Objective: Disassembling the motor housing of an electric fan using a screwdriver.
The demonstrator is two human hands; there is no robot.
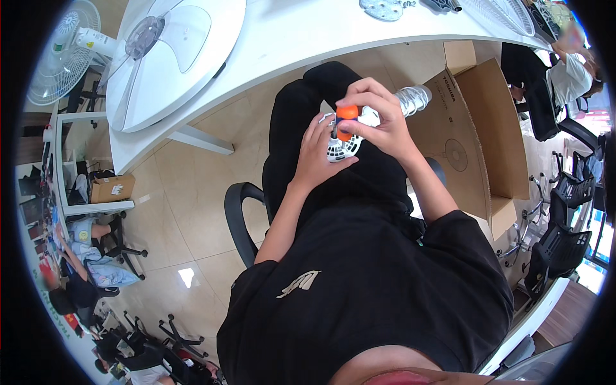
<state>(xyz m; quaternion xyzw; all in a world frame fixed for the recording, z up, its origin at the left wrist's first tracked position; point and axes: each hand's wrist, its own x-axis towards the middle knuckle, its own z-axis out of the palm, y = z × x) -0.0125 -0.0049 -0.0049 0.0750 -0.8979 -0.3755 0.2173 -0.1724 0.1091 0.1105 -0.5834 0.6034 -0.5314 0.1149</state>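
A white slotted fan motor housing (342,151) rests over my lap. My left hand (313,157) is closed around its left side, thumb along the near edge. In my right hand (384,120) is a stubby screwdriver with an orange and dark-blue handle (347,113), pinched between thumb and fingers above the housing. Its tip is hidden. Beyond the right fingers, a white post wrapped in white cord (412,101) sticks out to the right; how it joins the housing is covered by my hand.
A white table (276,38) spans the far side, carrying a fan grille with clear blades (170,54) and a metal disc (383,8). An open cardboard box (465,154) stands close on my right. A chair armrest (244,199) is at my left. People sit further off.
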